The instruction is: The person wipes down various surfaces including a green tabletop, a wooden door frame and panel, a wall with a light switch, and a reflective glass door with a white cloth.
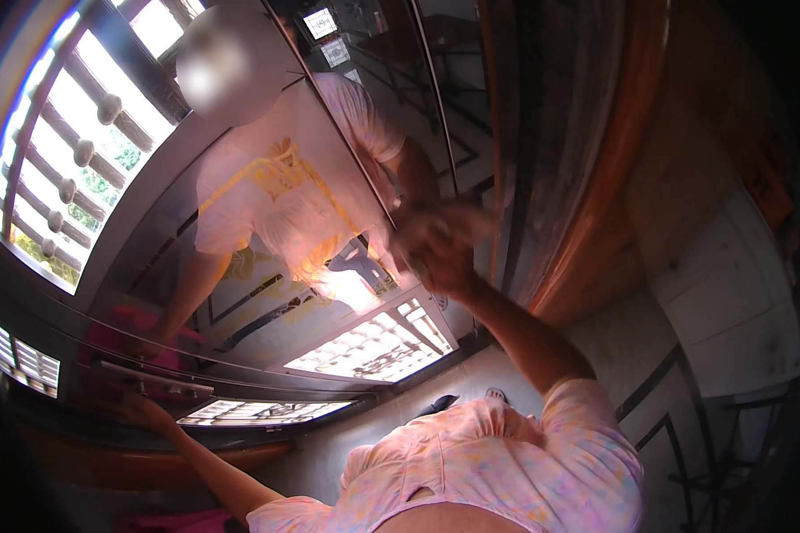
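Observation:
Before me stands a glossy glass door panel (267, 200) with a yellow decorative pattern; it mirrors my upper body and arms. My left hand (137, 406) is low at the left, its fingers around a metal door handle (180, 388), though that spot is dark. Raised to the glass, my right hand (443, 263) is at the panel's right side, near a vertical seam. Motion blur and its own reflection hide whether it grips anything. A brownish-grey blurred shape merges with its fingers.
Turned balusters (83, 153) cross a bright window at left. A curved wooden frame (593, 220) rises at right. Dark inlaid lines cross the pale floor (607, 346). Near my feet is a black pointed object (443, 404). A pink item (180, 522) lies at the lower left.

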`<act>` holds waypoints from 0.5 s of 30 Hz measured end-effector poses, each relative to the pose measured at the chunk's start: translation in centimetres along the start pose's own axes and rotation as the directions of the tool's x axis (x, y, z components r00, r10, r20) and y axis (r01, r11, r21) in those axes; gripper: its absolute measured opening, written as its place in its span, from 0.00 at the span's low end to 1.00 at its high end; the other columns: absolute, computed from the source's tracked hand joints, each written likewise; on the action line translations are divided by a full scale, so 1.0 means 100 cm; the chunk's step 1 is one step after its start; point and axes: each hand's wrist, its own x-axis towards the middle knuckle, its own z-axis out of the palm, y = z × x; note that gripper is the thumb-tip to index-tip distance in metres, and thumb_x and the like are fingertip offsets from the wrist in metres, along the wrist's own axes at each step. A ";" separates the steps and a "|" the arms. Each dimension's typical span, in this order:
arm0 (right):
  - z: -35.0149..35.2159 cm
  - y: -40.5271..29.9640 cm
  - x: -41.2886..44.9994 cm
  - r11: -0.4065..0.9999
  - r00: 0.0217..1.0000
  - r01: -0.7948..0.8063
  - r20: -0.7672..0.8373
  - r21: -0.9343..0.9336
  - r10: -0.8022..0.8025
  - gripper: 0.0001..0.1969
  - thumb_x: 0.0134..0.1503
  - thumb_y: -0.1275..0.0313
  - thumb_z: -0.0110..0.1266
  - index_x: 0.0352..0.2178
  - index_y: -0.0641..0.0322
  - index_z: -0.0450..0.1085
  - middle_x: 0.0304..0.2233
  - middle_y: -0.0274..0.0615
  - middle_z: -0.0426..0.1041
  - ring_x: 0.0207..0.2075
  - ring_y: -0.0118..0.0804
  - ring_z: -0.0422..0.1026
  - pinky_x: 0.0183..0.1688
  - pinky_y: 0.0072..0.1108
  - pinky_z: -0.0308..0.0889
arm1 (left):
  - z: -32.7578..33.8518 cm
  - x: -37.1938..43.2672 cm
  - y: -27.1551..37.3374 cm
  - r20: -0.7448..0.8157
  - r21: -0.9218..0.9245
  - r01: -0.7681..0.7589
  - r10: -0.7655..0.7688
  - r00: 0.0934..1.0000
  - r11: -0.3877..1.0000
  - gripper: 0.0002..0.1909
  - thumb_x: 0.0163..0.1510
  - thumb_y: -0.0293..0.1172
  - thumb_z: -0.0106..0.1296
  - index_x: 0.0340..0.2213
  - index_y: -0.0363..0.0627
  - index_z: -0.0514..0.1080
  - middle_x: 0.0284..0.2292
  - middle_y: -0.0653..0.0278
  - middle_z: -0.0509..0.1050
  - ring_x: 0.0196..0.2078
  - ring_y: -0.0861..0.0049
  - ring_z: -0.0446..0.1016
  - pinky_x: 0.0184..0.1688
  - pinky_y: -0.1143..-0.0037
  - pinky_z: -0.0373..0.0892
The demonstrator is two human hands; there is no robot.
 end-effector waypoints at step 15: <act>-0.033 0.013 0.143 0.984 0.988 0.139 -0.055 -0.114 -0.146 0.09 0.41 0.69 0.47 0.28 0.52 0.70 0.41 0.41 0.66 0.40 0.48 0.63 0.43 0.34 0.57 | 0.005 -0.006 -0.003 -0.095 -0.115 -0.035 0.024 0.995 0.993 0.14 0.51 0.33 0.42 0.31 0.33 0.69 0.29 0.48 0.71 0.33 0.61 0.68 0.42 0.68 0.62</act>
